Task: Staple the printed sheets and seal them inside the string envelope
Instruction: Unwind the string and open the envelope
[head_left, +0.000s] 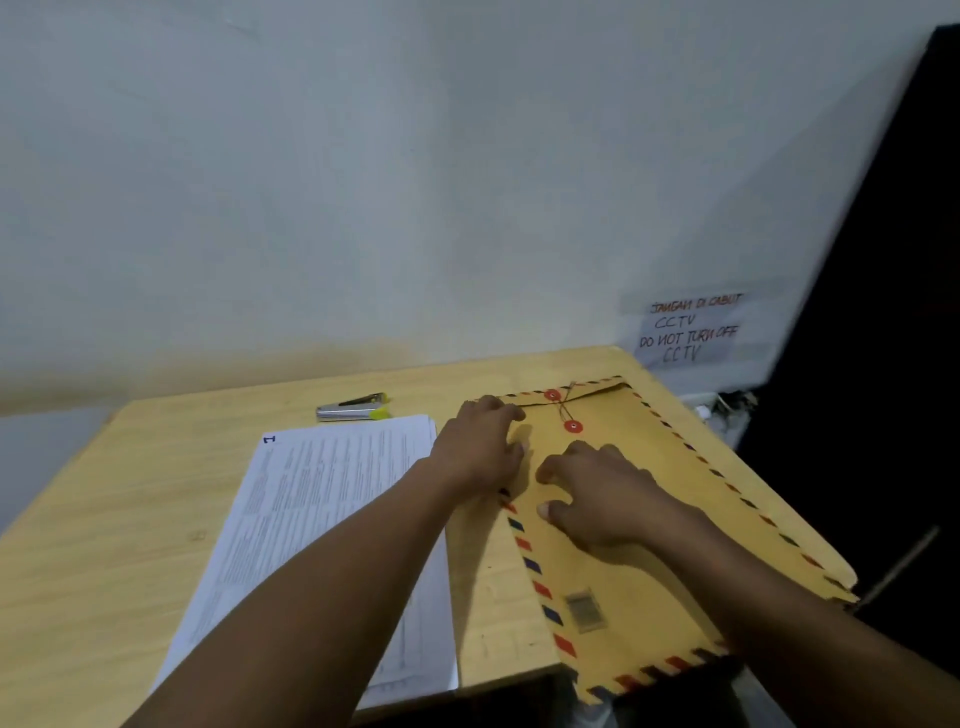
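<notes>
— Where are your hands?

— Both are on the big brown envelope (649, 525). My left hand (480, 447) lies on its left edge, up near the top. My fingers are bent and spread. They press down on the paper. They do not hold anything. My right hand (602, 499) lies flat in the middle of the envelope, fingers spread too. It holds nothing.

— How is the envelope lying?

— It is on the right side of the wooden table (130, 519). Its near corner hangs over the table edge. It has red and blue stripes all round. The flap at the far end is folded down. A thin string (562, 410) runs between the two red buttons (573, 427) there. I cannot tell if the string is wound tight.

— And the printed sheets?

— The printed sheets (311, 519) lie in a stack just left of the envelope, under my left arm. They are outside the envelope.

— Where is the stapler?

— The stapler (353, 408) lies on the table just past the top of the sheets. It is silver with a yellow bit. Nobody is touching it.

— Anything else?

— A paper note (688, 327) about the CCTV is stuck on the wall (363, 182) behind the table.
</notes>
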